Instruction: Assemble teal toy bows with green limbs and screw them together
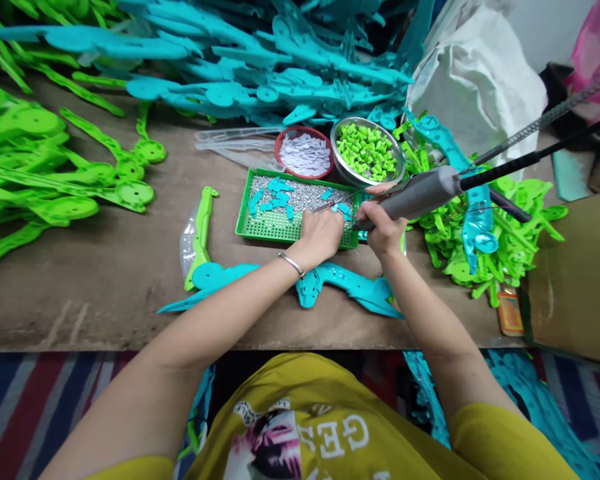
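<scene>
My right hand is wrapped round a grey electric screwdriver, tilted with its front end toward the tray. My left hand reaches into the green perforated tray, its fingers bent together; whatever they pinch is too small to make out. Small silver screws and several blue plastic pieces lie in the tray. In front of it, partly under my left forearm, a long blue bow-shaped part lies on the table. A green part with a clear plastic piece rests at its left end.
Behind the tray stand a red basket of white pieces and a metal bowl of green pieces. Blue parts pile at the back, green parts at left and right. A cardboard box stands at right.
</scene>
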Demonstrator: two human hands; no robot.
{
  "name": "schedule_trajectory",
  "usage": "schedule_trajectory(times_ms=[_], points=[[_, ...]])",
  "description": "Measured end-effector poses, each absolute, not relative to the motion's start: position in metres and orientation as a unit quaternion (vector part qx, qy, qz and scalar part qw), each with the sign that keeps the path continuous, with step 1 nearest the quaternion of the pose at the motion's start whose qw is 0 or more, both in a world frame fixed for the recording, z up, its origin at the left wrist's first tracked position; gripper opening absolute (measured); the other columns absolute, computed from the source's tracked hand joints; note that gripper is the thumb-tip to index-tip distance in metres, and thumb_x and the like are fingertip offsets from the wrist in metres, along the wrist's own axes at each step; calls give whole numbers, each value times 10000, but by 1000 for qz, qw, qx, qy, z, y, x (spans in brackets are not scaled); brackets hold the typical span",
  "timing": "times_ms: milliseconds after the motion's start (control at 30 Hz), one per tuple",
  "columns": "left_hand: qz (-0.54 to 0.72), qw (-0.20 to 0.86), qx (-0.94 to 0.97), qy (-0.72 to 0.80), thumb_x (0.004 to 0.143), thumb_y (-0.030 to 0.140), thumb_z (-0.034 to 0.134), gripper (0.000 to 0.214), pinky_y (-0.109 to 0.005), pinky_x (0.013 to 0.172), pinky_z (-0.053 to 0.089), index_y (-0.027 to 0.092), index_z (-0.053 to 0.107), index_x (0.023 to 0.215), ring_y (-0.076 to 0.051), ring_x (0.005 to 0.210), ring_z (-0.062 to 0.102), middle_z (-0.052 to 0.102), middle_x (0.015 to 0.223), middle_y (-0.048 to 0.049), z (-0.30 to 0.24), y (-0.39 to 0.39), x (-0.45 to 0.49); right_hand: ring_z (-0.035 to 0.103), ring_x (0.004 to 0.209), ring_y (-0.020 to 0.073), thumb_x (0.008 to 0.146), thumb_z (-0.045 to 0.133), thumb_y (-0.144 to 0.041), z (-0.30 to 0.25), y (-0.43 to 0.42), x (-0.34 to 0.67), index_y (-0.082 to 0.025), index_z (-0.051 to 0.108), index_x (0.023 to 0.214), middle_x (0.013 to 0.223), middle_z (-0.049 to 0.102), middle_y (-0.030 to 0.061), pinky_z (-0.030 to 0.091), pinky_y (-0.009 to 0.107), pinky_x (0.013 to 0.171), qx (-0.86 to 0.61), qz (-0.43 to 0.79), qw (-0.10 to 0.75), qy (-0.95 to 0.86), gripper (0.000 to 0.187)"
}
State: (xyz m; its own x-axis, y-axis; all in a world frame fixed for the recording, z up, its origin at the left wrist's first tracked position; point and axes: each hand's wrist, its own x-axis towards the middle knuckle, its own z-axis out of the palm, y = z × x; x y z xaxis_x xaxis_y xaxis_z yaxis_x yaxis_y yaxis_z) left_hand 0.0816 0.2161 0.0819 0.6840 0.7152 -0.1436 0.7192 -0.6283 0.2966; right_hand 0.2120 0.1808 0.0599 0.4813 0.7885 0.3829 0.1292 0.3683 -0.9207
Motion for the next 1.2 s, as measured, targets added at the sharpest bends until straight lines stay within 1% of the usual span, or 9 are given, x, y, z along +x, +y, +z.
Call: schedule_trajectory(times_ms=[233,367,500,600,667,800,933,1067,1200], points=[[66,180,891,411,994,167,441,270,-370,804,498,88,647,1150,-281,1007,694,710,1112,-177,87,221,84,556,478,142,736,763,-363,94,163,219,-244,602,766,533,556,-67,493,318,541,-494,221,706,-457,203],[124,224,892,372,1008,219,461,239,-346,770,486,127,647,1127,-244,949,672,711,1089,-128,82,216,107,506,425,143,712,766,-390,137,143,228,-255,618,790,500,502,-65,475,330,490,-483,183,721,-462,215],[99,227,923,295,1005,162,438,263,-370,814,483,150,694,1066,-248,995,642,715,1082,-118,71,192,125,446,381,142,715,754,-386,158,134,232,-264,622,804,470,446,-71,440,332,439,-486,155,730,-455,201],[114,190,944,245,994,126,445,285,-425,945,461,141,704,1113,-280,1174,580,657,1312,-143,72,164,111,453,396,136,724,750,-412,150,139,230,-265,591,783,480,433,-75,452,328,462,-489,158,729,-451,224],[128,157,951,232,982,111,462,273,-448,984,448,112,693,1128,-292,1207,562,601,1405,-170,78,145,88,470,414,134,730,750,-426,136,147,227,-266,590,811,494,446,-79,470,327,490,-487,179,729,-446,240],[173,169,950,197,970,167,550,214,-415,957,487,159,691,1131,-259,1118,623,705,1218,-120,81,113,32,517,440,139,748,741,-452,105,169,216,-271,607,904,508,482,-84,495,326,522,-486,215,726,-436,274],[275,146,915,257,958,199,598,219,-469,1054,466,161,700,1148,-290,1246,593,699,1283,-129,62,101,-6,537,456,134,746,754,-412,79,183,211,-264,619,889,523,525,-84,487,310,526,-479,255,713,-444,247],[278,129,892,332,930,232,651,278,-564,1107,408,162,679,1198,-338,1311,558,664,1352,-161,45,101,-22,566,478,131,751,765,-359,62,186,210,-239,585,720,532,566,-68,496,310,564,-487,259,699,-455,219],[274,124,886,353,928,323,667,404,-614,1140,349,168,623,1299,-366,1366,515,612,1423,-185,38,105,-30,567,483,126,756,761,-381,55,187,208,-232,579,694,531,572,-65,503,303,577,-504,258,686,-457,243]])
